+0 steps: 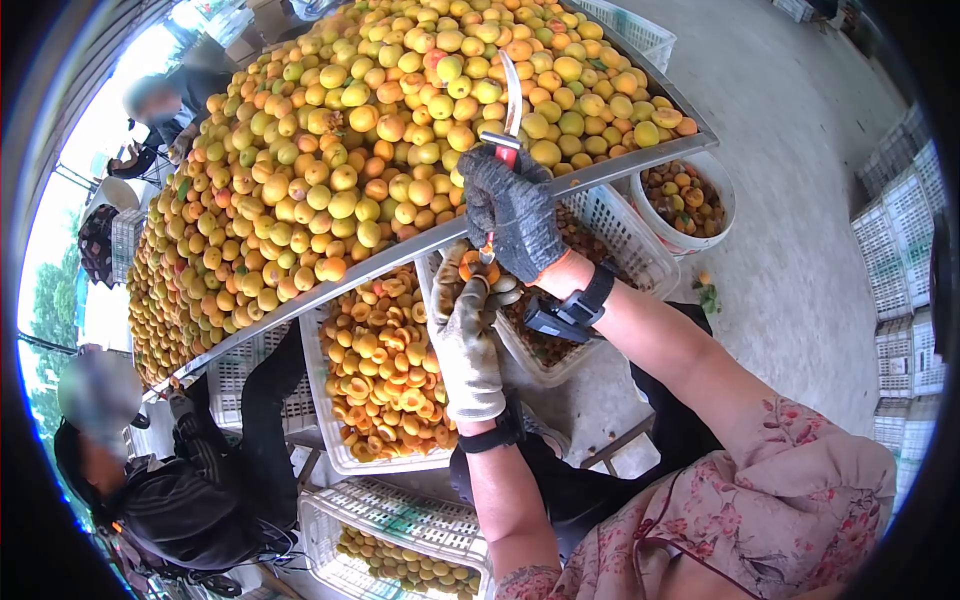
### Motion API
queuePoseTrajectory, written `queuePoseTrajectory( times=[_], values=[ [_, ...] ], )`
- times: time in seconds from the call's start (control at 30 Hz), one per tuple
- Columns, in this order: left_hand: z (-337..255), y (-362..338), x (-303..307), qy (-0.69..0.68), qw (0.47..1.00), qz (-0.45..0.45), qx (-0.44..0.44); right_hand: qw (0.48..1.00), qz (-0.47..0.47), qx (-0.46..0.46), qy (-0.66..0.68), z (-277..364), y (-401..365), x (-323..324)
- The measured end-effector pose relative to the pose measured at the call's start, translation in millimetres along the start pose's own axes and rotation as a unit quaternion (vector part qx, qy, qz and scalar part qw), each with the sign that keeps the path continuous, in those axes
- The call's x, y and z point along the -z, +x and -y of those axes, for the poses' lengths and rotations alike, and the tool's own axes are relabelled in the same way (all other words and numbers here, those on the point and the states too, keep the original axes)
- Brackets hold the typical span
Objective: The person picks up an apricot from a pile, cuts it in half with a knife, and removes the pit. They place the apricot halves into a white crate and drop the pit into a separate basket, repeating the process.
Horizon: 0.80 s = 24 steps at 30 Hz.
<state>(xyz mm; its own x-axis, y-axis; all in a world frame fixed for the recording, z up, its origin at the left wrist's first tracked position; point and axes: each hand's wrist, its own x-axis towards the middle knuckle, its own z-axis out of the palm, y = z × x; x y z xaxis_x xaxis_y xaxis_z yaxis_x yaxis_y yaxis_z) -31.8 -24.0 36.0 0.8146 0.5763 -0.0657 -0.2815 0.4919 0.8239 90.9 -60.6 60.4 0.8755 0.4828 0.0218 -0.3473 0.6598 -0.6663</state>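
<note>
The left hand [465, 345] grasps the apricot [472, 268] just below the near edge of the table [640, 160], and the right hand [510, 215] is clenched on the knife [512, 95], so it seems best to hold the fruit steady, with the fingers away from the blade.

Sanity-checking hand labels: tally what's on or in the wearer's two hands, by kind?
dark glove: 1
pale glove: 1
black wrist straps: 2
knife: 1
held apricot: 1
total: 6
</note>
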Motion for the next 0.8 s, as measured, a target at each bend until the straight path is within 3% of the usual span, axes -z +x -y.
queuePoseTrajectory(
  times=[0.07,0.13,0.27,0.3,0.33,0.37,0.4,0.43,0.47,0.5,0.53,0.6,0.67,0.7,0.8],
  values=[
    [-1,1,-7,-0.007,1.000,-0.016,0.002,1.000,-0.002,-0.002,0.007,-5,1,0],
    [-1,2,-8,-0.075,0.997,-0.028,0.015,0.990,0.016,-0.080,0.116,-12,4,4],
    [-3,6,-7,0.005,0.998,-0.050,0.023,0.969,-0.037,-0.150,0.195,-20,13,11],
    [3,9,0,0.132,0.990,-0.051,0.010,0.969,-0.022,-0.151,0.196,-23,14,14],
    [10,13,8,0.131,0.990,-0.052,0.011,0.969,-0.023,-0.151,0.196,-23,15,15],
    [18,16,16,0.307,0.946,-0.046,-0.093,0.971,-0.012,-0.159,0.179,-23,16,17],
    [20,18,21,0.469,0.860,-0.039,-0.194,0.972,-0.001,-0.168,0.163,-22,17,19],
    [6,12,10,0.585,0.783,-0.040,-0.208,0.987,0.026,-0.149,0.046,-15,23,23],
    [10,13,15,0.636,0.742,-0.056,-0.204,0.988,0.056,-0.128,-0.072,-9,29,26],
    [11,14,22,0.671,0.717,-0.068,-0.179,0.954,0.071,-0.005,-0.291,-13,36,26],
    [9,14,27,0.702,0.691,-0.081,-0.154,0.859,0.083,0.125,-0.489,-18,41,25],
    [-12,14,40,0.669,0.711,-0.172,-0.130,0.856,0.092,0.126,-0.493,-25,40,17],
    [-30,20,66,0.653,0.698,-0.256,-0.147,0.812,0.140,0.127,-0.553,-32,28,2],
    [-38,21,77,0.640,0.700,-0.283,-0.141,0.781,0.178,0.171,-0.574,-44,28,-4],
    [-44,17,113,0.646,0.687,-0.318,-0.094,0.737,0.220,0.147,-0.622,-90,35,-45]
  ],
)
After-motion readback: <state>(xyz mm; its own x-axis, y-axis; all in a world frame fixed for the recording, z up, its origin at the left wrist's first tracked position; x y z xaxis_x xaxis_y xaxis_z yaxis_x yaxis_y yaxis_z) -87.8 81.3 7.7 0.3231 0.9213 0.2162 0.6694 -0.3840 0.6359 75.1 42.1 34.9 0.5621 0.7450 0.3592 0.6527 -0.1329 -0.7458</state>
